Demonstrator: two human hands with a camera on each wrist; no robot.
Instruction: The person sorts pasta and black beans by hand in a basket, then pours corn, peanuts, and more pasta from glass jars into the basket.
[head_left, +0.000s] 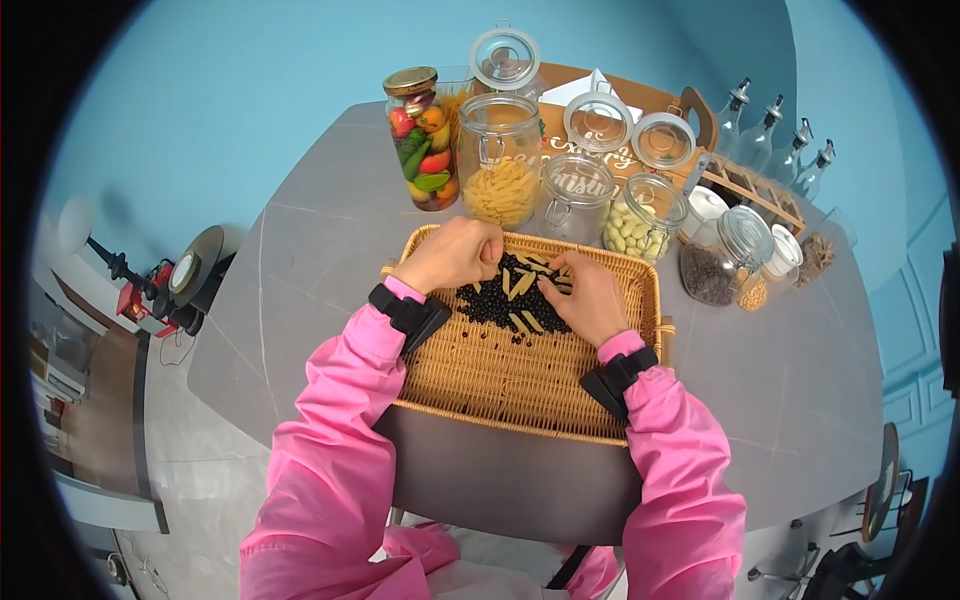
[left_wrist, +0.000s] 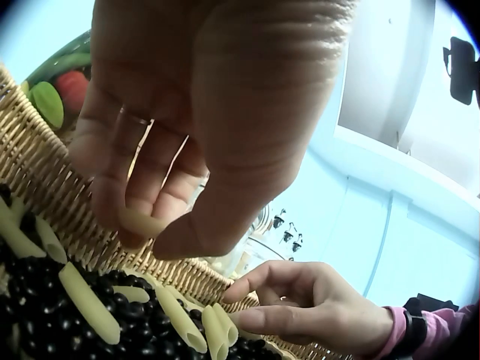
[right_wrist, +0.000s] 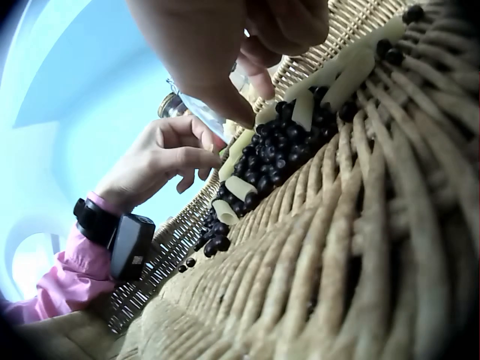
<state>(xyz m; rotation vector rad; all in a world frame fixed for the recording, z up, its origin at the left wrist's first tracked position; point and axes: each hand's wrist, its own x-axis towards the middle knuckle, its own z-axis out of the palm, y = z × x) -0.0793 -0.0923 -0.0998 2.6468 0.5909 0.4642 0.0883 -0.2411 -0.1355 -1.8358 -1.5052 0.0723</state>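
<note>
Head view: near the desk's front edge, pasta lies among black beans towards the basket's far side.

Left wrist view: the left grip is almost closed, pinching one tube. The pasta is pale and slant-cut; it looks light, stiff, slightly brittle, best held gently mid-length.

Right wrist view: the right grip has bent fingers; whether it holds anything is unclear.

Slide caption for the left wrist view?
The left hand pinches a pasta tube above black beans in a wicker basket.
</note>
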